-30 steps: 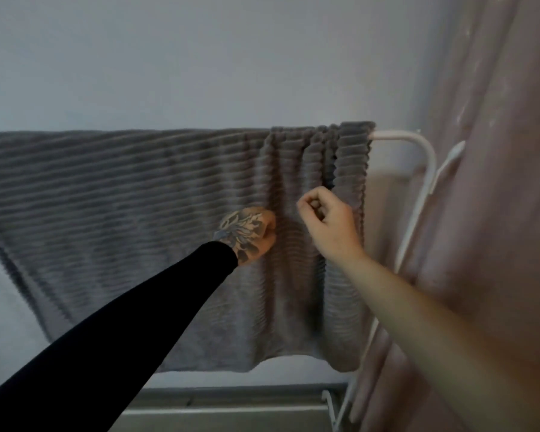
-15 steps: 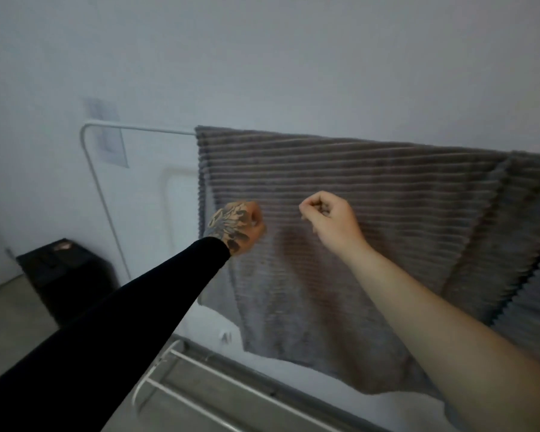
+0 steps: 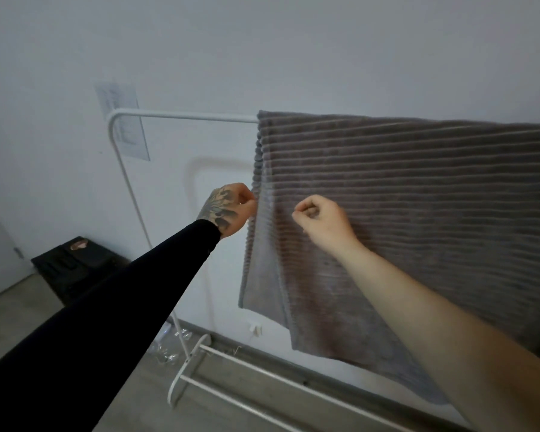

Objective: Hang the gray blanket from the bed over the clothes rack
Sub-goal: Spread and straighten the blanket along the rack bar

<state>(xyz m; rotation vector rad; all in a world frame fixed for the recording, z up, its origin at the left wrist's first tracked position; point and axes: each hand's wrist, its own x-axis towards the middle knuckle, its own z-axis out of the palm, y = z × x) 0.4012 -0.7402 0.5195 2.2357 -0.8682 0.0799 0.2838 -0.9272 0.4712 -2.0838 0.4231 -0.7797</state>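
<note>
- Over the top bar of the clothes rack [image 3: 181,115] hangs the gray blanket [image 3: 418,219], ribbed, draped down the front and running off the right edge of view.
- Its left edge falls in a loose vertical fold, and the lower hem slants down toward the right rather than hanging level.
- At that left edge the left hand [image 3: 228,210] has its fingers pinched together on the fabric.
- Just beside it, the right hand [image 3: 321,218] is curled closed against the blanket's face; whether it grips cloth I cannot tell.
- By my judgement the hanging itself is done; what remains is evening out the edge and spreading the fold.
- Against the wall at the left, a black box [image 3: 75,265] sits on the floor, well apart from the rack's white base.
</note>
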